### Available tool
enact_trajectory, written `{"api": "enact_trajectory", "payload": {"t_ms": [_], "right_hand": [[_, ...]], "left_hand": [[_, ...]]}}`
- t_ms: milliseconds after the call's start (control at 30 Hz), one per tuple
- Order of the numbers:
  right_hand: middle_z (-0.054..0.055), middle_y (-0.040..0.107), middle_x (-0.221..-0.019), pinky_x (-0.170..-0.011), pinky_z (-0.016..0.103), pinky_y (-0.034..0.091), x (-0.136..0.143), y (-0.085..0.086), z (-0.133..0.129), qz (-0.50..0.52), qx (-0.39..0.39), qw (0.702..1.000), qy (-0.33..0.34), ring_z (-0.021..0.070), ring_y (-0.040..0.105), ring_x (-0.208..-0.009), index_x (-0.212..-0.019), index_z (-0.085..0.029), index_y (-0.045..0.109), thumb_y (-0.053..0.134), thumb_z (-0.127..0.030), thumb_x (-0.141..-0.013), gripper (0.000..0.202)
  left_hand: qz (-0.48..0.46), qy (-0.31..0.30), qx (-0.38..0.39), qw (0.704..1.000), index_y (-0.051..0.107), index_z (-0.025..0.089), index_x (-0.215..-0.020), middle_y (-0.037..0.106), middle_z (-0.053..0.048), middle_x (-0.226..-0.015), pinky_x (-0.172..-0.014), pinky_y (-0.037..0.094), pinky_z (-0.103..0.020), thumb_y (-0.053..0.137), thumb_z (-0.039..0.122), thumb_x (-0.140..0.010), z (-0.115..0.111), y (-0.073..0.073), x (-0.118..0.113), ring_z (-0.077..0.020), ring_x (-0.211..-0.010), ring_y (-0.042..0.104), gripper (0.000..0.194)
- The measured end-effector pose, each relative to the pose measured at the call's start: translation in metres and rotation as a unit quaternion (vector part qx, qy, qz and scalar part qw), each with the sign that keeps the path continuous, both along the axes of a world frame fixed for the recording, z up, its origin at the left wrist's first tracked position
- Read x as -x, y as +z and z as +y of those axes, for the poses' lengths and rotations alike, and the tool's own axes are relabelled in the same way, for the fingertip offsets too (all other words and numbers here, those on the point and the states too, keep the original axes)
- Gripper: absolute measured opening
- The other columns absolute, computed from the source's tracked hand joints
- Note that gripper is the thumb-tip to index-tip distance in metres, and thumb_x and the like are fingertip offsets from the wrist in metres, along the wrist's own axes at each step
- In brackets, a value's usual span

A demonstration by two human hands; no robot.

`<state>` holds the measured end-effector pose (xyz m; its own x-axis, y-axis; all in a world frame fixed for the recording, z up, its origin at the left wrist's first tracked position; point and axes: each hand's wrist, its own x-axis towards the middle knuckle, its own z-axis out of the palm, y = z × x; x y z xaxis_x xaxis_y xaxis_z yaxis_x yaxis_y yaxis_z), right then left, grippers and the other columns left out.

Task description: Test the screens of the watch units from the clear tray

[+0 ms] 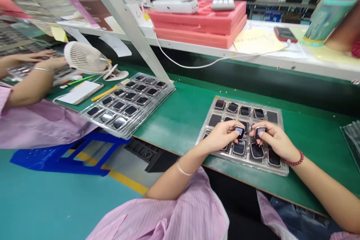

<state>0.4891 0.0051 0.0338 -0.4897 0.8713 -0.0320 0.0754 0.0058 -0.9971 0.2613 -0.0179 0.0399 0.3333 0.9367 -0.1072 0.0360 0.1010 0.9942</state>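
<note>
My left hand (225,134) is closed around a smartwatch face (239,132) without a strap, its screen lit and turned up toward me. A similar smartwatch face (260,132), also lit, is pinched in my right hand (274,138). Both are held side by side, a little apart, over a clear plastic tray (277,107). In the tray's pockets lie several more dark-screened watch faces, such as one watch face (239,147) just below my left hand. My hands and forearms hide some of the pockets.
To the left, a stack of clear trays (132,127) holds more watch faces. Beyond it are a white fan (86,58), a phone (81,92) and a co-worker's arms (30,78). Red foam trays (197,26) sit on the white shelf (202,53) behind the green bench (180,108).
</note>
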Motion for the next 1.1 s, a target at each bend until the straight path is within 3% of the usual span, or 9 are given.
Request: {"api": "enact_trajectory", "payload": {"t_ms": [267, 467, 700, 867, 1000, 1100], "right_hand": [[0.008, 0.073, -0.095, -0.061, 0.030, 0.056, -0.002, -0.006, 0.002, -0.007, -0.010, 1.000, 0.016, 0.0150, 0.064, -0.065, -0.109, -0.020, 0.064, 0.065, -0.041, -0.090, 0.028], [0.007, 0.073, -0.091, -0.062, 0.032, 0.057, -0.001, -0.003, 0.001, -0.018, -0.016, 0.999, 0.023, 0.0163, 0.064, -0.064, -0.108, -0.021, 0.063, 0.064, -0.042, -0.090, 0.028], [0.008, 0.073, -0.093, -0.062, 0.031, 0.057, 0.001, 0.001, 0.000, -0.023, -0.016, 1.000, 0.013, 0.0151, 0.064, -0.065, -0.108, -0.020, 0.063, 0.065, -0.040, -0.089, 0.027], [0.008, 0.073, -0.095, -0.063, 0.030, 0.057, 0.000, 0.002, -0.001, -0.015, -0.020, 0.999, 0.019, 0.0142, 0.064, -0.065, -0.109, -0.019, 0.063, 0.065, -0.044, -0.090, 0.031], [0.008, 0.073, -0.092, -0.061, 0.029, 0.056, -0.002, 0.002, 0.000, 0.011, -0.013, 1.000, 0.015, 0.0136, 0.062, -0.063, -0.105, -0.018, 0.065, 0.060, -0.050, -0.093, 0.035], [0.008, 0.072, -0.093, -0.058, 0.027, 0.054, -0.001, 0.001, 0.000, 0.002, -0.017, 1.000, 0.007, 0.0130, 0.060, -0.062, -0.108, -0.019, 0.063, 0.061, -0.041, -0.093, 0.027]], "left_hand": [[0.010, 0.001, -0.002, 1.000, 0.068, 0.012, -0.101, 0.069, -0.004, -0.085, -0.060, 0.050, -0.023, 0.059, 0.015, -0.080, 0.000, 0.005, 0.000, -0.0093, -0.059, 0.062, 0.024], [-0.026, -0.025, 0.040, 0.999, 0.066, 0.012, -0.105, 0.070, -0.005, -0.084, -0.049, 0.041, -0.017, 0.056, 0.013, -0.080, -0.003, 0.013, -0.010, -0.0075, -0.055, 0.061, 0.027], [-0.028, 0.016, 0.027, 0.999, 0.065, 0.012, -0.102, 0.070, -0.004, -0.085, -0.059, 0.050, -0.021, 0.060, 0.016, -0.081, -0.003, 0.003, -0.010, -0.0074, -0.058, 0.061, 0.022], [-0.031, 0.030, 0.026, 0.999, 0.063, 0.012, -0.105, 0.070, -0.005, -0.088, -0.054, 0.045, -0.019, 0.063, 0.023, -0.082, -0.005, 0.000, -0.006, -0.0083, -0.060, 0.063, 0.025], [-0.018, 0.034, 0.010, 0.999, 0.064, 0.011, -0.106, 0.070, -0.007, -0.088, -0.047, 0.039, -0.018, 0.058, 0.040, -0.088, -0.005, -0.005, -0.006, -0.0096, -0.059, 0.064, 0.034], [-0.017, 0.045, -0.005, 0.999, 0.063, 0.012, -0.110, 0.070, -0.008, -0.099, -0.052, 0.044, -0.019, 0.058, 0.033, -0.088, -0.006, -0.008, -0.007, -0.0098, -0.064, 0.065, 0.031]]}}
